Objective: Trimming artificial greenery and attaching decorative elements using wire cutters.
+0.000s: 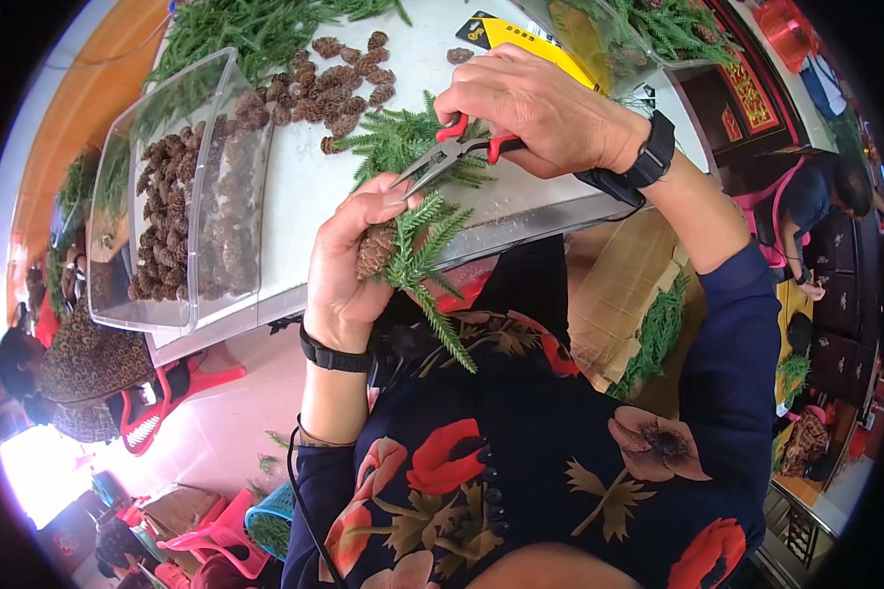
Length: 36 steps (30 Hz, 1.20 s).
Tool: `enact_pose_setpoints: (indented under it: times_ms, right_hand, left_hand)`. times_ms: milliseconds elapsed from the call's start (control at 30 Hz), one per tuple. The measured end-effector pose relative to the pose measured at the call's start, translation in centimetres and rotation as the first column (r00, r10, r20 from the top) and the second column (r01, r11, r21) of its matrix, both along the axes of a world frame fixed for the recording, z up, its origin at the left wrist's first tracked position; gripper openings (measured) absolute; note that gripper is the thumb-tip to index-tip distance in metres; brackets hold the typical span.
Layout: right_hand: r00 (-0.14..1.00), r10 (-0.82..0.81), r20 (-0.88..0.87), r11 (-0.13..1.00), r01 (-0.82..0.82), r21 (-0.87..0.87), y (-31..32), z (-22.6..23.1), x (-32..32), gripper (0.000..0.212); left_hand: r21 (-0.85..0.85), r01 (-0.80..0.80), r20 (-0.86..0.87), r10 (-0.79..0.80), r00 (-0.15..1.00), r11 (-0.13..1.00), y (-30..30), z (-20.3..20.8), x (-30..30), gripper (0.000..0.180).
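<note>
The left hand [349, 231] is closed around a brown pine cone [375, 252] and a green needle sprig [427, 260], with the thumb upper on them; whether the cone and the sprig are joined, I cannot tell. Both are held in front of the near edge of the desk [309, 201], and the sprig points down toward the person. The right hand [545, 108] grips the red handles of a pair of needle-nose pliers [452, 147]. Its jaws stand a little apart, and the tips are just beside the left thumb; it is not clear if they touch something.

Behind the pliers, a bunch of green sprigs [393, 142] lies on the desk. Farther away there are loose pine cones [334, 90] in a pile, and to their right a yellow and black package [540, 51]. At the left stands a clear plastic bin [142, 322], containing many pine cones. A heap of greenery [236, 34] lies at the far left. To the right, below the desk, a cardboard box [614, 304] holds more greenery.
</note>
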State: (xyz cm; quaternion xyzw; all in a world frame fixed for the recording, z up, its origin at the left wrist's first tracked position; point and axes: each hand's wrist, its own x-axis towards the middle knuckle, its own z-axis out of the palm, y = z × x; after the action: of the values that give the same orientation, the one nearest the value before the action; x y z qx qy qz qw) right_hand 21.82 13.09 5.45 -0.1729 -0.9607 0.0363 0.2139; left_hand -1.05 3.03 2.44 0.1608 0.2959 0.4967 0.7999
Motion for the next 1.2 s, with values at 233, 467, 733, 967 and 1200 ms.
enact_pose_setpoints:
  times_ms: [233,467,733,967,1200]
  right_hand:
    - [0.986,-0.132,0.106,0.969,0.151,-0.197,-1.5,0.6,-0.1,0.029]
    - [0.926,-0.279,0.254,0.868,0.356,-0.345,-4.0,2.4,-0.6,0.016]
    - [0.864,-0.391,0.319,0.742,0.500,-0.446,-5.3,2.2,-0.3,0.014]
    - [0.839,-0.414,0.353,0.627,0.544,-0.557,-6.9,2.1,-0.1,0.020]
    - [0.851,-0.466,0.243,0.722,0.524,-0.452,-7.5,1.0,-0.5,0.026]
  left_hand:
    - [0.240,-0.030,-0.487,0.147,0.861,0.970,-0.1,1.0,-0.6,0.011]
    - [0.534,-0.061,-0.759,0.510,0.405,0.843,-0.7,0.1,1.2,0.011]
    - [0.447,-0.170,-0.677,0.457,0.577,0.878,-0.3,-1.3,2.1,0.011]
    - [0.371,-0.237,-0.545,0.417,0.727,0.898,0.2,-0.8,2.0,0.014]
    - [0.522,-0.183,-0.620,0.517,0.590,0.833,0.1,-0.9,2.0,0.015]
